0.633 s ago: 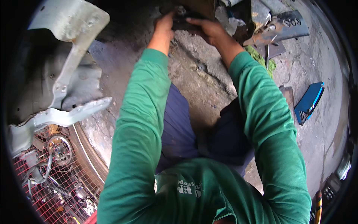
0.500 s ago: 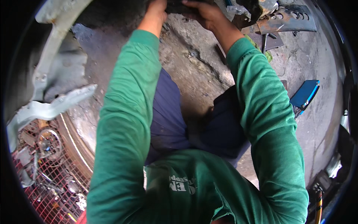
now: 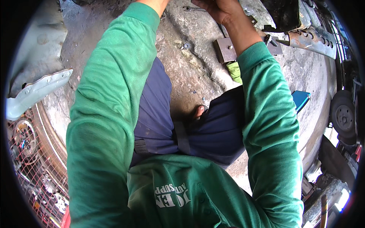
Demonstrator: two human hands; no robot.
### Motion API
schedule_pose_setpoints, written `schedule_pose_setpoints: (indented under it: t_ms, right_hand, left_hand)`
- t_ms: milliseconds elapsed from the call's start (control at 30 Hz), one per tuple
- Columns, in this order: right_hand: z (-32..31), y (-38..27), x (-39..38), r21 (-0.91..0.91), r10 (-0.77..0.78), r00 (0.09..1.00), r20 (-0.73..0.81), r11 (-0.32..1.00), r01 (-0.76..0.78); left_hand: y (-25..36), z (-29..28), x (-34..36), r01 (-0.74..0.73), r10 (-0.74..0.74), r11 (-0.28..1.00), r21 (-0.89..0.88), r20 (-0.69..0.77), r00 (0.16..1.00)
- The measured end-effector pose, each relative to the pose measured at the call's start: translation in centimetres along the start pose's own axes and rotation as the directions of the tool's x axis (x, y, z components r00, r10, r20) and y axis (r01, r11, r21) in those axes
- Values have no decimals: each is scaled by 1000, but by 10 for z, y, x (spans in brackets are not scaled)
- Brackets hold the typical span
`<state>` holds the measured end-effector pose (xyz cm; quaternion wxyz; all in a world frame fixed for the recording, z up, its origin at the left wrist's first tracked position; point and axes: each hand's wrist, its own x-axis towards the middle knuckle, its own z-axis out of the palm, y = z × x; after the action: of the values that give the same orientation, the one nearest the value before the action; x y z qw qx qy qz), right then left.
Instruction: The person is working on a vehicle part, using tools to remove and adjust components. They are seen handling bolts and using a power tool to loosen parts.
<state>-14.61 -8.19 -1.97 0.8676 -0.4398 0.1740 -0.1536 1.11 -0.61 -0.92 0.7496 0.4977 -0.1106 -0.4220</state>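
My left hand [image 3: 156,4] is cut by the top edge; only the wrist and lower hand show, fingers out of view. My right hand [image 3: 218,9] is at the top centre with fingers curled; what they hold is cut off or hidden. Just left of it lies an open-ended wrench [image 3: 190,9]. Below the right hand are a brown metal block [image 3: 225,51] with a bolt and a green cloth [image 3: 234,72]. Beside the right wrist sits a dark tool [image 3: 273,41] near a rusty perforated metal piece [image 3: 310,42].
Bent grey sheet metal [image 3: 34,86] is at left, above a red wire grid [image 3: 26,167] with parts inside. A blue flat case [image 3: 299,98] lies right of my arm; a wheel [image 3: 343,114] and scrap metal line the right edge. My foot [image 3: 199,111] rests on cracked concrete [image 3: 186,76].
Both hands have moved up, partly out of the picture. The scene has shifted as the camera turned, bringing the wheel, foot and metal block into view.
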Motion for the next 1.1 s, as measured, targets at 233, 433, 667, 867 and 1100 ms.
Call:
schedule_pose_setpoints:
  t_ms: [233, 433, 667, 867, 1100]
  right_hand:
    - [-10, -4, -8, -32, -75, 988, -133, 997, 71]
    - [17, 5, -11, -16, -46, 980, -195, 999, 44]
    - [11, -1, -16, -7, -47, 968, -246, 999, 47]
    - [19, 0, -16, 13, -48, 966, -253, 999, 53]
    - [21, 0, -19, -6, -54, 962, -269, 998, 55]
  left_hand:
    - [1, 19, -1, 14, -13, 999, 52, -17, 1000]
    - [-1, -26, 15, -40, 40, 999, -1, -73, 997]
    - [-4, -3, -4, -60, 62, 998, 26, -103, 993]
    - [3, -5, -11, -69, 78, 994, 84, -112, 991]
    - [0, -9, -7, -46, 46, 999, 0, -111, 993]
